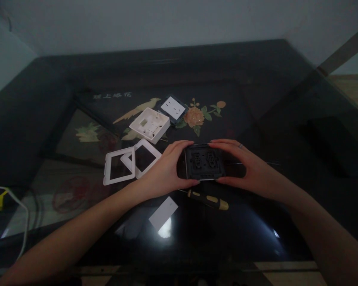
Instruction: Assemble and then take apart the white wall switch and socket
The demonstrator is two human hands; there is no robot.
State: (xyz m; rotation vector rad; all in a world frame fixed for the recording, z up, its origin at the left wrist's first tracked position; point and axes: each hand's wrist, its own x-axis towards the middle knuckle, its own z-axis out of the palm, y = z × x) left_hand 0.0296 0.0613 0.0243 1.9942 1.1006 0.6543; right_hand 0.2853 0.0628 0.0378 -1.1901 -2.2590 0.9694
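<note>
Between both hands is a black wall switch module [205, 162], its inner side with two raised mechanisms facing me. My left hand [176, 165] grips its left side, thumb on the near edge and fingers on the far edge. On the opposite side my right hand [238, 165] grips it the same way, with a ring on one finger. Just below the module lies a screwdriver [210, 200] with a black and yellow handle. A white rectangular plate [163, 213] rests on the glass near my left wrist.
Two white frames [119, 165] overlap left of my left hand. Beyond them sit a white open back box [151, 124] and a socket module with a white face [173, 107]. A white cable [26, 216] with a yellow tag runs along the left of the glass-topped table [271, 99].
</note>
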